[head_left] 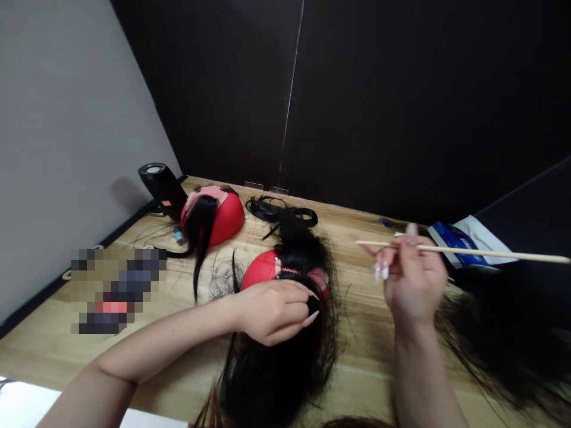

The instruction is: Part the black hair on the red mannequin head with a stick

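A red dome-shaped form bears long black hair near the middle of the table. My left hand rests on this hair with its fingers curled together; whether a strand is pinched between them is hidden. Over the table to the right, my right hand is closed on a thin pale wooden stick, which lies nearly level and points left toward the form. The hair is parted on top, with a pinkish strip showing at the parting.
Behind to the left are a second red form with black hair and a black cylindrical speaker. Coiled black hair lies behind the middle form. At right are a blue packet and loose dark hair. A blurred-out patch covers the left.
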A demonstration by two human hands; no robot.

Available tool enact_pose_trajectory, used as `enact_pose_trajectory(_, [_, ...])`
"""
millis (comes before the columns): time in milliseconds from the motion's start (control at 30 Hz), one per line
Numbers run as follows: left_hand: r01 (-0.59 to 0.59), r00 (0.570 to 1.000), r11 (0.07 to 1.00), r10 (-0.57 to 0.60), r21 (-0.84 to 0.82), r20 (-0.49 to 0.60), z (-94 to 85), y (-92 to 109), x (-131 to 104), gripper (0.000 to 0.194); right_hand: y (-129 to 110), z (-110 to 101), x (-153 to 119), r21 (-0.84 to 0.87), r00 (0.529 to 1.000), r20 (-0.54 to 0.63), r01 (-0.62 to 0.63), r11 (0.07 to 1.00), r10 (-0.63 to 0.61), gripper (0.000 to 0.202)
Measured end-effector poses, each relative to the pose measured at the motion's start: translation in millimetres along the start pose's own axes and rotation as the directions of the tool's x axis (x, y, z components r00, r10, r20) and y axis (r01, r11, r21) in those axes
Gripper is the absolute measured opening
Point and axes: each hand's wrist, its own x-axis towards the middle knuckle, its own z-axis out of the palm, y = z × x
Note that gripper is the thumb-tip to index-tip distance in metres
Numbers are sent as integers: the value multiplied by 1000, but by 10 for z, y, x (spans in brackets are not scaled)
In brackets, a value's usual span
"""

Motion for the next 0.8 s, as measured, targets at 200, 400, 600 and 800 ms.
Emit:
enact_pose_trajectory(200, [-68, 995, 995, 73, 74, -69, 39, -47, -36, 22, 339, 415, -485, -37, 881, 362, -311, 950, 303, 28])
enact_pose_trajectory(400, [-123, 986, 987, 132, 103, -96, 78, -92, -66, 22, 531, 425, -547, -72, 905, 303, -291, 954, 299, 30])
enact_pose_trajectory(600, [-132, 981, 985, 146, 109, -127, 63, -84, -42, 27, 543, 427, -544, -122, 937, 244, -225, 967, 249, 31])
enact_pose_trajectory(800, [-118, 980, 988, 132, 100, -148, 63, -85, -37, 27, 544, 433, -524, -125, 953, 178, -226, 966, 245, 35])
